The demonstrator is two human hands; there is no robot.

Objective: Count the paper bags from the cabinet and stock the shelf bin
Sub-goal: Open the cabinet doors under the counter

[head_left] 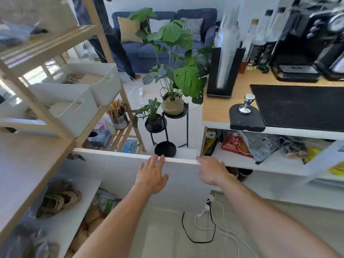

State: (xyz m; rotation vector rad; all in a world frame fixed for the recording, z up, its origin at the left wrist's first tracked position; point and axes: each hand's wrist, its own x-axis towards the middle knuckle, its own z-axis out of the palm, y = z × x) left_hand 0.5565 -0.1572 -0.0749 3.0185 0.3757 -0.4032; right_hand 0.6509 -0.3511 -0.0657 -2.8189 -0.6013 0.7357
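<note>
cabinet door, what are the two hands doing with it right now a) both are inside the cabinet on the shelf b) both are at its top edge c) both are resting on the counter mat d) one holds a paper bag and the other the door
b: the left hand has its fingers on the top edge of the open cabinet door, and the right hand is at that edge's right corner; neither holds anything.

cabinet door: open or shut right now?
Open. The white cabinet door stands swung out, shelves with paper bags exposed; both hands, left hand and right hand, at its top edge.

A home coffee corner: espresso machine (309, 40), cup stack (226, 53), sofa (167, 40).
</note>
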